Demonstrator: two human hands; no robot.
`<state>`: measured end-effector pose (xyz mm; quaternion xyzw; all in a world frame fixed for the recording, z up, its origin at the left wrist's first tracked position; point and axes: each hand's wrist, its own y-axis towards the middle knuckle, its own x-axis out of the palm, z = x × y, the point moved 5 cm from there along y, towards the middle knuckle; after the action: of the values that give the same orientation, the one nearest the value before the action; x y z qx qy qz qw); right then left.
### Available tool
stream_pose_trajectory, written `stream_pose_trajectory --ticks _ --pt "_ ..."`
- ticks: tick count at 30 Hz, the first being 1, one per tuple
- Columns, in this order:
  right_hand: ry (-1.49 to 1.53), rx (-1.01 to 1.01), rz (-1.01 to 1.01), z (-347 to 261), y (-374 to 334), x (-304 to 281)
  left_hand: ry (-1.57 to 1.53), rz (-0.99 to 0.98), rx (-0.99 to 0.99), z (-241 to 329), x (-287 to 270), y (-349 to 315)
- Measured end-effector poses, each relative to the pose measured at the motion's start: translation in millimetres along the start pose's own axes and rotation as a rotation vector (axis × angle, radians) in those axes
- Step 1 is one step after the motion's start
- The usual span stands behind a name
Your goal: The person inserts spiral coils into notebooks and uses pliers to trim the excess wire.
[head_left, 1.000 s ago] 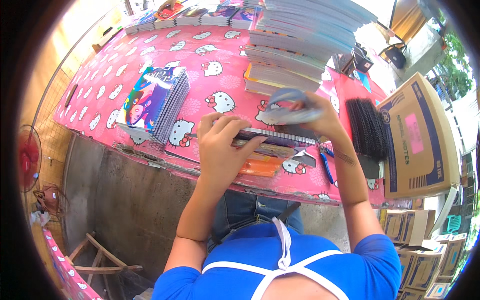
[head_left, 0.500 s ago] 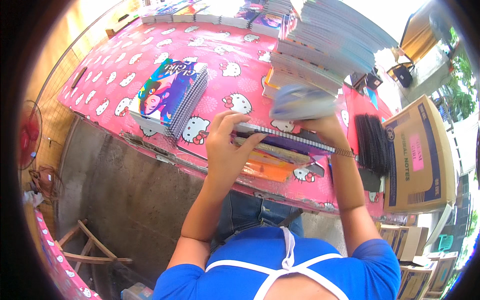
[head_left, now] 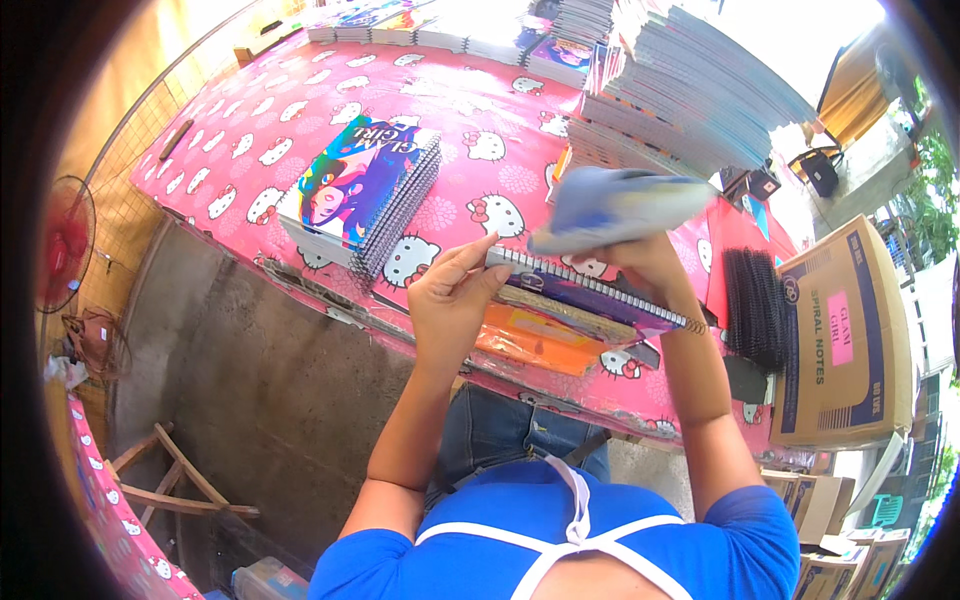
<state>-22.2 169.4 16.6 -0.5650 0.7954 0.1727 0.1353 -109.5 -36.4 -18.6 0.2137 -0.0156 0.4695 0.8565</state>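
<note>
A spiral notebook (head_left: 590, 288) with a purple cover stands tilted near the table's front edge, its wire spine facing up. My left hand (head_left: 450, 290) pinches its left end between thumb and fingers. My right hand (head_left: 645, 258) is at the far side of the notebook, closed on a blue and white thing (head_left: 620, 210) too smeared by motion to name. Loose coil wire sticks out past the notebook's right end, beside my right wrist. Under the notebook lie a yellowish block (head_left: 565, 310) and an orange sheet (head_left: 535, 340).
Left of my hands sits a stack of spiral notebooks (head_left: 365, 190) with colourful covers. A tall pile of bound pages (head_left: 690, 90) rises at the far right. Black spiral coils (head_left: 755, 305) lie beside a cardboard box (head_left: 845, 340). More notebooks (head_left: 465, 40) line the table's far edge.
The blue and white thing has shifted slightly right and shows larger over the notebook. My left fingers have straightened at the notebook's end. The whole view has shifted a little.
</note>
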Motion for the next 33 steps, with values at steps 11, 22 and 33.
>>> stream_pose_trajectory --ticks 11,22,33 --pt "-0.830 -0.111 0.327 45 -81 -23 0.065 -0.268 0.250 34 13 22" --pt "-0.920 0.390 0.444 77 -249 -30 0.507 -0.458 0.524 67 61 -49" --pt "-0.476 -0.139 0.256 -42 -189 31 0.386 -0.270 0.463 50 66 -56"
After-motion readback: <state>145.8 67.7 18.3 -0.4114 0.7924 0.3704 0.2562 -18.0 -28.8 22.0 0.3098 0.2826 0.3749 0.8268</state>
